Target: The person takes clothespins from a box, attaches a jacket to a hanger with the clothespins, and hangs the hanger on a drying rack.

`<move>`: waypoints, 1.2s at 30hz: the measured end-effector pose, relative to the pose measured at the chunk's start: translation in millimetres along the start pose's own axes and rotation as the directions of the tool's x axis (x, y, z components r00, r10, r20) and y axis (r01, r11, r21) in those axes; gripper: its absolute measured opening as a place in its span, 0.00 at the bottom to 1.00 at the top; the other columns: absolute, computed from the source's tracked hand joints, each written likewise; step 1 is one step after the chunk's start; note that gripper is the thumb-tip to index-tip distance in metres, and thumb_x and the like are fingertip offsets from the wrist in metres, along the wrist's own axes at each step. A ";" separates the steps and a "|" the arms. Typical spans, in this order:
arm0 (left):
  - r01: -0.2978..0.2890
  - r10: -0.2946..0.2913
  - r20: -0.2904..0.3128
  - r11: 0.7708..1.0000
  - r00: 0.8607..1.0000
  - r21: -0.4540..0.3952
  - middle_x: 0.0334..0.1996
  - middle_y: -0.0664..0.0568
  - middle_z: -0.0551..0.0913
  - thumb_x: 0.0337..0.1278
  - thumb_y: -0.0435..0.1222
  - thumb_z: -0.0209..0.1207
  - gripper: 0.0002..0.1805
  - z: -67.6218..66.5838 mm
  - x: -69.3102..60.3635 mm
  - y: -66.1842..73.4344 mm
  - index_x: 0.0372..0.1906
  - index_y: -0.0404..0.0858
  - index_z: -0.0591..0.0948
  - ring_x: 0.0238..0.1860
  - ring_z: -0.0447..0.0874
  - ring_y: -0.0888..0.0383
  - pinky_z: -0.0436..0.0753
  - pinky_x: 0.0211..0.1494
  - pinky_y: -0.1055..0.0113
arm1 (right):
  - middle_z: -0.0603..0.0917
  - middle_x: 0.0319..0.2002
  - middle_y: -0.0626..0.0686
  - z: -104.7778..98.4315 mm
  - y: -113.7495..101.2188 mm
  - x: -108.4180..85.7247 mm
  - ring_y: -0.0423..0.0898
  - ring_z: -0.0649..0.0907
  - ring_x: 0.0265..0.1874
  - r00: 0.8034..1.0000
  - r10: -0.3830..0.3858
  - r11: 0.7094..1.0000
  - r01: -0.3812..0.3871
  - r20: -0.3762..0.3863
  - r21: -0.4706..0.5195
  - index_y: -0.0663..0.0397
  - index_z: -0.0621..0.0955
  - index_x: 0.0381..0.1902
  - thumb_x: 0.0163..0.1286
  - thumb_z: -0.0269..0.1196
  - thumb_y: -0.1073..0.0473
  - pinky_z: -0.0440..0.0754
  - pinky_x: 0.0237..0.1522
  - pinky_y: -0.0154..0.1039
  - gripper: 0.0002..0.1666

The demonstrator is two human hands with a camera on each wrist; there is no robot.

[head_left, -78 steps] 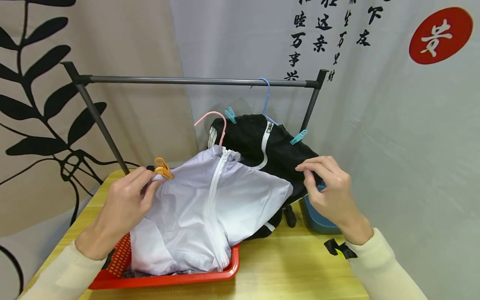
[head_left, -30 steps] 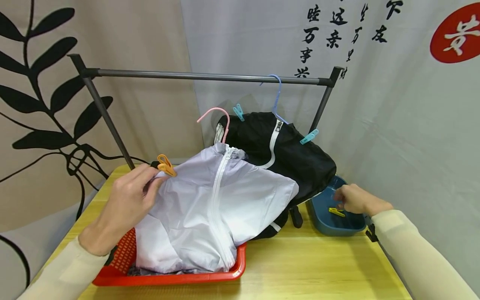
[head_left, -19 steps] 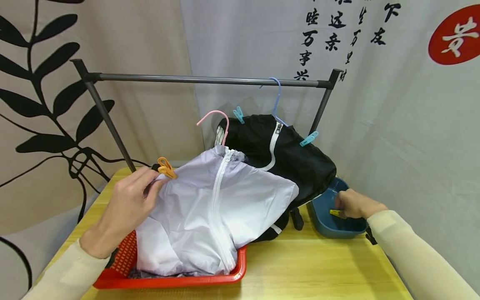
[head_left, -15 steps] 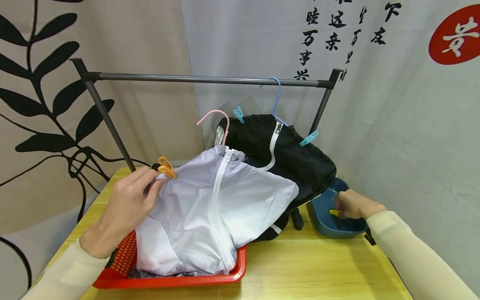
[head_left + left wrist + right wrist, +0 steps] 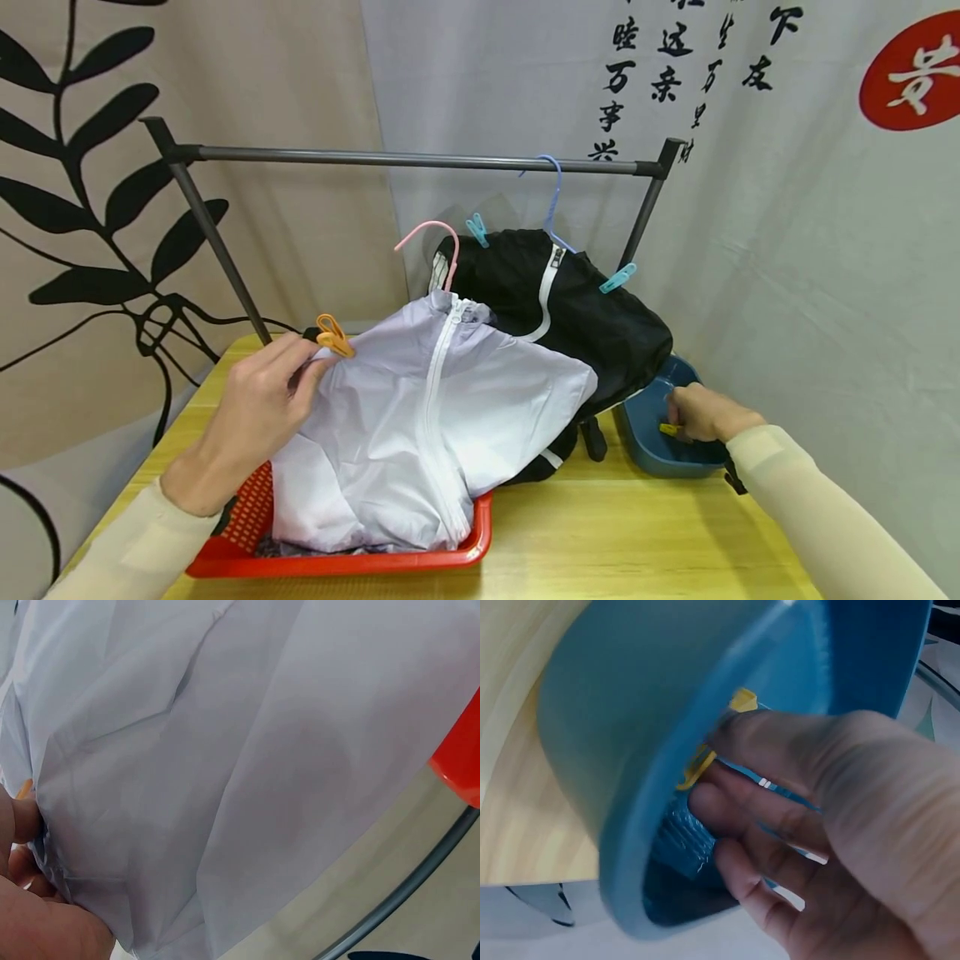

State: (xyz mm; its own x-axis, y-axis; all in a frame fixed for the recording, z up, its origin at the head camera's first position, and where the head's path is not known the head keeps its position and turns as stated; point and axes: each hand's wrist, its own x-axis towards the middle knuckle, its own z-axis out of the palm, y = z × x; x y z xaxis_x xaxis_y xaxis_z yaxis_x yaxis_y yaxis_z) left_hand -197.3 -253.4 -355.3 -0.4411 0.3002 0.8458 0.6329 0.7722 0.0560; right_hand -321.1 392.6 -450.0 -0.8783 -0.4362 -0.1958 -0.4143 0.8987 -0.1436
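My left hand [image 5: 251, 408] pinches the shoulder of a pale lilac-white zip jacket [image 5: 367, 417], beside an orange clothespin [image 5: 334, 336] clipped there. The jacket is on a pink hanger [image 5: 453, 258], its hook free of the rail. In the left wrist view, pale cloth [image 5: 172, 787] fills most of the picture and the fingers [image 5: 26, 817] grip its edge. Over at the right, my right hand [image 5: 703, 412] reaches into a blue basin [image 5: 667, 468]. Its thumb and fingers pinch a yellow clothespin [image 5: 699, 766] in the right wrist view, partly hidden by the thumb.
Behind, a black jacket [image 5: 600, 333] with light-blue clothespins [image 5: 618, 277] hangs by a blue hanger [image 5: 557, 196] from a grey rail [image 5: 375, 156]. A red basket [image 5: 337, 566] stands under the pale jacket on the wooden table [image 5: 600, 533].
My right hand has gone from beside the black jacket down into the blue basin and taken hold of the yellow clothespin. The left hand keeps its hold on the pale jacket.
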 end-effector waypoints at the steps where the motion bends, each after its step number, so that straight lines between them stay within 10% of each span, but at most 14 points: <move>1: 0.001 -0.001 0.000 1.000 1.000 0.000 0.30 0.50 0.84 0.51 0.20 0.84 0.16 0.3 0.1 -0.1 0.40 0.33 0.89 0.29 0.77 0.60 0.77 0.31 0.73 | 0.85 0.30 0.46 0.6 -0.3 -0.2 0.43 0.81 0.30 1.000 0.004 1.000 -0.004 -0.001 0.002 0.53 0.87 0.35 0.62 0.86 0.70 0.87 0.37 0.43 0.16; 36: 0.032 -0.031 0.016 0.999 0.999 -0.025 0.31 0.51 0.84 0.55 0.21 0.82 0.14 3.6 -0.4 -0.4 0.40 0.34 0.89 0.29 0.78 0.60 0.78 0.33 0.75 | 0.93 0.36 0.49 -2.8 -9.6 -17.1 0.44 0.88 0.34 0.959 -0.021 0.995 0.047 -0.284 0.085 0.58 0.93 0.43 0.69 0.81 0.68 0.93 0.41 0.49 0.07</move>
State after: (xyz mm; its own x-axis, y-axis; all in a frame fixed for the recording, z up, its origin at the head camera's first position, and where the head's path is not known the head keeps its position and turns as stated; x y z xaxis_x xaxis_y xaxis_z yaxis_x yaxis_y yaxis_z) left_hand -199.6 -251.8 -357.5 -0.4709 0.2849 0.8349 0.6344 0.7670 0.0961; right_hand -302.8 391.6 -442.6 -0.9011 -0.4241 0.0903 -0.4331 0.8702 -0.2349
